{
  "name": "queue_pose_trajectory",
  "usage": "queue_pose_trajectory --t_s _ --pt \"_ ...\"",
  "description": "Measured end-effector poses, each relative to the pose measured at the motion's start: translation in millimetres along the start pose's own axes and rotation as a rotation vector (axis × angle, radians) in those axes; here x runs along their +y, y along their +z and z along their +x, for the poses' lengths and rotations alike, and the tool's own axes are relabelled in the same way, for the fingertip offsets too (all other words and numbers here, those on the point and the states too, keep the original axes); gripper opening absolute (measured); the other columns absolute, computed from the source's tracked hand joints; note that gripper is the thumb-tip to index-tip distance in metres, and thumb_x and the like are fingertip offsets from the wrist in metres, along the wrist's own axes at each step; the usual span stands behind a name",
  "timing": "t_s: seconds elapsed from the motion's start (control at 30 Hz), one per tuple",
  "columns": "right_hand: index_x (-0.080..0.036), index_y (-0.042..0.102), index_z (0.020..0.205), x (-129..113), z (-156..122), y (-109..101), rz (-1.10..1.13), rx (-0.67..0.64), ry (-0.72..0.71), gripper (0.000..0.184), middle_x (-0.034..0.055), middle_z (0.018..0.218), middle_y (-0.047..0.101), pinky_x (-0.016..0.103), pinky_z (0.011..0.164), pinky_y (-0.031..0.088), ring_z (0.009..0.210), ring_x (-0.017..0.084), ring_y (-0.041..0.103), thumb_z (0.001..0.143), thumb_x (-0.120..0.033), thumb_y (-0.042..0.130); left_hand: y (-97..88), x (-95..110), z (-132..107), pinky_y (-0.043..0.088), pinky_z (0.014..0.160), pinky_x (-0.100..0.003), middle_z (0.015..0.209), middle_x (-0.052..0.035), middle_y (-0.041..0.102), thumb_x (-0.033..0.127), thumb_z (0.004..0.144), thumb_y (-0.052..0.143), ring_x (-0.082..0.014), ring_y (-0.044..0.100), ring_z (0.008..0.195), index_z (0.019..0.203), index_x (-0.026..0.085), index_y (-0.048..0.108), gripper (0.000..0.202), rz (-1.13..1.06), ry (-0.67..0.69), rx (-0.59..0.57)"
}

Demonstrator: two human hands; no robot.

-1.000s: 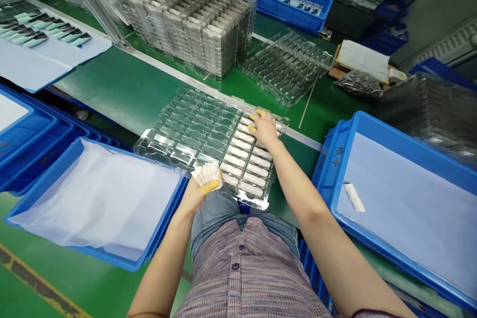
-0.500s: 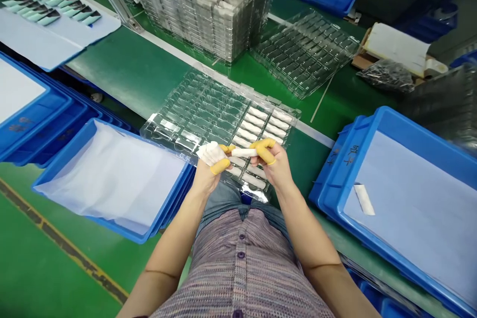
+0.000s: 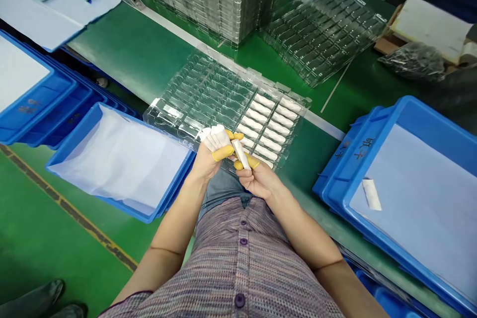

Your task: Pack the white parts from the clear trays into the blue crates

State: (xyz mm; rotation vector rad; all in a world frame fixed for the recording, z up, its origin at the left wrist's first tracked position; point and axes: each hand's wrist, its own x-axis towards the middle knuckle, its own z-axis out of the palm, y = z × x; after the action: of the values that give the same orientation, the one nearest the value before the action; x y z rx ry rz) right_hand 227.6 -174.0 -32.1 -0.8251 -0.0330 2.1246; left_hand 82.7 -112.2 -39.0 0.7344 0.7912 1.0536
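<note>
Several small white wrapped pieces (image 3: 215, 138) are bunched in my left hand (image 3: 210, 159), its yellow-capped fingers closed round them. My right hand (image 3: 260, 175) pinches one more white wrapped piece (image 3: 241, 154), which stands tilted between the two hands, its upper end close to my left fingertips. Both hands are over the near edge of a clear plastic tray (image 3: 201, 84) with rows of long pockets. White wrapped pieces (image 3: 274, 131) fill pockets in the right part of that tray; the left pockets show only clear plastic. My hands hide the tray's near corner.
Left of me stands a stack of blue bins (image 3: 149, 213) lined with white sheet. At right, another blue bin (image 3: 406, 109) holds one white piece (image 3: 371, 195). Beyond the tray are a tall stack of filled trays (image 3: 223, 10) and a loose clear tray (image 3: 324, 35).
My right hand has moved lower and turned, so its white piece has swung from level to steeply tilted. My left hand keeps its bunch. The camera view has shifted slightly.
</note>
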Motion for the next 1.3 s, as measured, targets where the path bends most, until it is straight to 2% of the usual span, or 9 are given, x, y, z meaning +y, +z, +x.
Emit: queue_pose_trajectory --t_s 0.1,0.37,0.47,0.57,0.63,0.73,0.97,1.13,1.3 --pt "-0.015 0.067 0.097 0 3 -1 0.012 -0.020 0.064 0.018 -0.0031 0.071 0.064 0.006 0.040 0.044 0.047 0.001 0.051 0.096 -0.031 0.074 4.8 2 0 0.046 0.044 -0.019 0.068 0.0000 0.069 0.029 0.049 0.098 -0.0088 0.056 0.050 0.073 0.015 0.069 0.040 0.015 0.034 0.088" --pt "-0.023 0.071 0.104 3 15 -14 -0.547 0.064 -0.470 0.048 0.0019 0.097 0.077 0.028 0.074 0.063 0.087 0.016 0.074 0.066 -0.041 0.096 -0.1 -2 12 0.046 0.045 -0.016 0.070 0.0032 0.066 0.029 0.047 0.099 -0.0081 0.059 0.054 0.076 0.015 0.067 0.045 0.075 0.133 0.308" --pt "-0.023 0.072 0.105 -40 33 -31 -0.817 0.183 -0.686 0.044 0.0045 0.104 0.078 0.036 0.085 0.062 0.092 0.020 0.073 0.069 -0.041 0.090 -9.6 -4 11 0.052 0.049 -0.017 0.084 -0.0016 0.073 0.042 0.054 0.099 -0.0125 0.069 0.063 0.093 0.017 0.073 0.054 0.027 0.082 0.331" --pt "-0.021 0.073 0.108 -116 51 -51 -1.153 0.587 -0.974 0.033 0.0070 0.118 0.077 0.042 0.101 0.056 0.106 0.024 0.071 0.077 -0.031 0.077 -20.8 -4 7 0.060 0.060 -0.021 0.097 -0.0052 0.076 0.048 0.062 0.096 -0.0173 0.076 0.076 0.107 0.019 0.074 0.058 0.010 0.052 0.308" --pt "-0.019 0.074 0.111 -164 61 -59 -1.405 0.875 -0.992 0.033 0.0093 0.118 0.077 0.046 0.104 0.052 0.108 0.028 0.068 0.079 -0.023 0.069 -27.1 -3 4 0.063 0.067 -0.024 0.102 -0.0061 0.077 0.045 0.062 0.097 -0.0192 0.078 0.082 0.109 0.020 0.075 0.058 0.018 0.036 0.293" --pt "-0.017 0.076 0.114 -208 76 -62 -1.710 1.002 -0.851 0.037 0.0115 0.112 0.077 0.046 0.100 0.050 0.110 0.032 0.065 0.079 -0.018 0.066 -33.4 -3 -1 0.064 0.069 -0.026 0.100 -0.0057 0.077 0.043 0.058 0.099 -0.0217 0.079 0.087 0.107 0.020 0.074 0.059 0.028 -0.007 0.287" --pt "-0.016 0.081 0.109 -215 106 -58 -2.004 0.884 -0.735 0.031 0.0143 0.111 0.078 0.048 0.100 0.046 0.119 0.034 0.057 0.085 -0.015 0.060 -37.0 -6 -7 0.058 0.054 -0.020 0.092 -0.0068 0.078 0.045 0.044 0.103 -0.0218 0.079 0.077 0.098 0.019 0.074 0.066 0.018 -0.086 0.377" --pt "-0.015 0.079 0.108 -186 103 -49 -1.831 0.865 -0.838 0.031 0.0158 0.113 0.075 0.054 0.106 0.044 0.123 0.035 0.054 0.088 -0.020 0.056 -35.5 -4 -8 0.062 0.060 -0.023 0.099 -0.0086 0.079 0.041 0.047 0.102 -0.0243 0.080 0.084 0.093 0.018 0.075 0.058 0.064 -0.073 0.378" --pt "-0.028 0.063 0.144 -102 62 -15 -1.460 -0.076 -0.842 0.049 0.0083 0.148 0.063 0.042 0.103 0.055 0.123 0.025 0.065 0.097 -0.042 0.059 -37.6 -2 -4 0.056 0.046 -0.022 0.082 -0.0058 0.076 0.041 0.046 0.101 -0.0200 0.074 0.062 0.083 0.014 0.075 0.053 0.132 -0.091 0.256"
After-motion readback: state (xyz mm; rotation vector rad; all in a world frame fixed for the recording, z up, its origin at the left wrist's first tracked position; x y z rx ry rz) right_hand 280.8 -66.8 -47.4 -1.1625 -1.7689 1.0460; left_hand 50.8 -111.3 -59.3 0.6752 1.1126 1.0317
